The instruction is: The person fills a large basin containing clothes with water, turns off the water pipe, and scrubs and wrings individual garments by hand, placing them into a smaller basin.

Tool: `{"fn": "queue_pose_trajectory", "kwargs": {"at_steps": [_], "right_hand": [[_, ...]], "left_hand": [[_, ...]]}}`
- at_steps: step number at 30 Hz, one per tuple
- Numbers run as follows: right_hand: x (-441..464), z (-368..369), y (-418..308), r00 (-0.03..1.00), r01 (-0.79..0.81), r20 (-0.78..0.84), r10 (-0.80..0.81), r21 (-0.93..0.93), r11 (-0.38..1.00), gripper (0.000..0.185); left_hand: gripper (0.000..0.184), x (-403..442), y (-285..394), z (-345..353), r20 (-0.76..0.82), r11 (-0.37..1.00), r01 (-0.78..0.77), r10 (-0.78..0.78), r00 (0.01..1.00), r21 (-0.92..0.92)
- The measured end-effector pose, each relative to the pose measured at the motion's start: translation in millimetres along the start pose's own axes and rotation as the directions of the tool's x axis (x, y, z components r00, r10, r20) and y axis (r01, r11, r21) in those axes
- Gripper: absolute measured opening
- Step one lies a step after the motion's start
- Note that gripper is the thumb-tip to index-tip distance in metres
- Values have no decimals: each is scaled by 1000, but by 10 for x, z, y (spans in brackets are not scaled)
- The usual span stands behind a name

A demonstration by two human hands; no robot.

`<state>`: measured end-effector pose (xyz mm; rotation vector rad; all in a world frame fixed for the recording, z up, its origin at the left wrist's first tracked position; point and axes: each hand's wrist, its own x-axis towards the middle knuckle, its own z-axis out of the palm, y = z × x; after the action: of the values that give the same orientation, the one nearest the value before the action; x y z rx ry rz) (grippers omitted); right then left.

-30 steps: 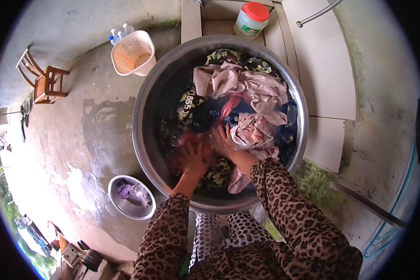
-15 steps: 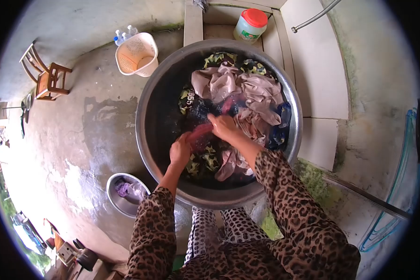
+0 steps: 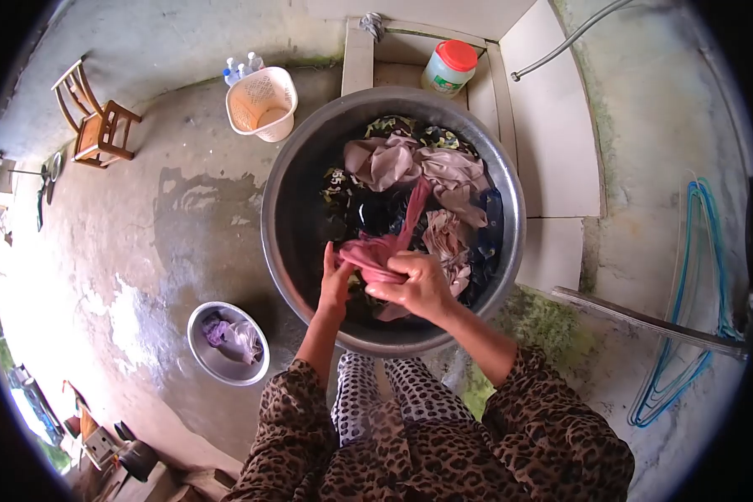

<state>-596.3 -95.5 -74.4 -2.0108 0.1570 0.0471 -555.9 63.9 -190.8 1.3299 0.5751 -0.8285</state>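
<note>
A large metal basin holds dark water and soaking clothes. My right hand grips a wet red cloth, bunched above the water, with one strip trailing up toward the basin's middle. At the cloth's left edge is my left hand, its thumb and fingers closed on the fabric. Pale pink cloth lies across the far side of the basin, and a crumpled pink-and-white piece is just right of the red one. Camouflage cloth shows at the left.
A small metal bowl with purple cloth stands on the floor at left. Beyond are a white basket, plastic bottles and a wooden chair. A red-lidded tub stands behind the basin; blue hangers hang at right.
Both hands have come up from the water, drawing the red cloth closer to my body and gathering it. The view has shifted, so the basin appears lower and slightly smaller.
</note>
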Motion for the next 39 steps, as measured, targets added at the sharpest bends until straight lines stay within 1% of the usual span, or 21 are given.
{"fn": "queue_pose_trajectory", "kwargs": {"at_steps": [2, 3, 5, 7, 8, 10, 11, 12, 13, 14, 16, 17, 19, 22, 24, 25, 29, 33, 36, 37, 39], "right_hand": [[-20, 41, -290, 990, 138, -27, -135, 126, 982, 30], [-36, 63, -405, 990, 141, -3, -143, 208, 968, 28], [-38, 75, -594, 962, 263, -6, -271, 264, 928, 23], [-17, 97, -736, 937, 325, -5, -348, 373, 869, 20], [11, 106, -739, 917, 369, -5, -398, 385, 846, 19], [44, 24, -745, 971, -83, 231, -62, 571, 817, 16], [78, -27, -738, 926, -312, 367, 90, 609, 729, 16], [188, 146, -567, 999, -3, 32, -26, 682, 732, 19], [271, 124, -424, 997, -61, 2, 72, 561, 826, 23], [372, 85, -274, 986, -129, -40, 161, 430, 894, 27], [526, 86, 293, 976, -157, -178, 125, -180, 971, 36], [559, 117, 617, 980, -117, -198, 34, -428, 896, 39], [584, 215, 1081, 967, -42, -227, -115, -590, 806, 30], [538, 437, 1387, 953, -10, -236, -188, -649, 761, 18], [540, 646, 1494, 960, 41, -193, -205, -625, 780, 47], [523, 737, 1542, 976, 68, -121, -182, -623, 779, 52], [465, 1031, 1770, 987, 151, 151, -60, -712, 686, 58], [417, 1122, 2201, 948, 269, 317, -24, -759, 593, 54], [342, 1489, 3155, 925, 323, 212, -315, -875, 361, 51], [333, 1529, 3124, 969, 239, 228, -92, -789, 565, 42], [398, 1641, 3260, 958, 147, 269, 99, -760, 634, 41]], "left_hand": [[63, 388, -380, -187, 435, 904, 67, 137, 890, -422], [59, 238, -201, -120, 481, 908, -162, 349, 805, -387], [48, -243, 279, 146, 525, 867, -334, 492, 695, -369], [39, -730, 836, 346, 554, 835, -488, 539, 635, -254], [38, -681, 779, 324, 462, 766, -641, 589, 663, -55], [37, -522, 646, 260, 291, 523, -762, 715, 636, 382], [38, -426, 610, 224, 274, 597, -771, 721, 637, 223], [38, -328, 574, 189, 256, 648, -760, 726, 638, 55], [39, -198, 571, 98, 321, 719, -500, 677, 663, -483], [40, -111, 595, 14, 397, 550, -43, 651, 647, -834], [43, -182, 670, -177, 156, 791, -100, 239, 958, -603], [39, 99, 507, -361, 30, 827, -182, 233, 972, -532], [41, 147, 415, -363, -114, 914, -404, 404, 908, 28], [57, 370, 100, -499, -19, 595, -423, 594, 805, 684], [68, 344, 3, -413, 54, 290, -295, 624, 780, 910], [78, 305, 3, -356, 43, 221, -203, 571, 820, 954], [81, 756, -308, -397, 229, -2, -283, 594, 771, 959], [88, 1045, -605, -395, 212, -201, -135, 437, 874, 970], [89, 1247, -813, -298, 132, -194, -82, 264, 956, 978], [84, 1279, -833, -253, 94, -168, -56, 229, 969, 984], [74, 1343, -811, -170, 25, -119, -6, 158, 987, 993]]}}
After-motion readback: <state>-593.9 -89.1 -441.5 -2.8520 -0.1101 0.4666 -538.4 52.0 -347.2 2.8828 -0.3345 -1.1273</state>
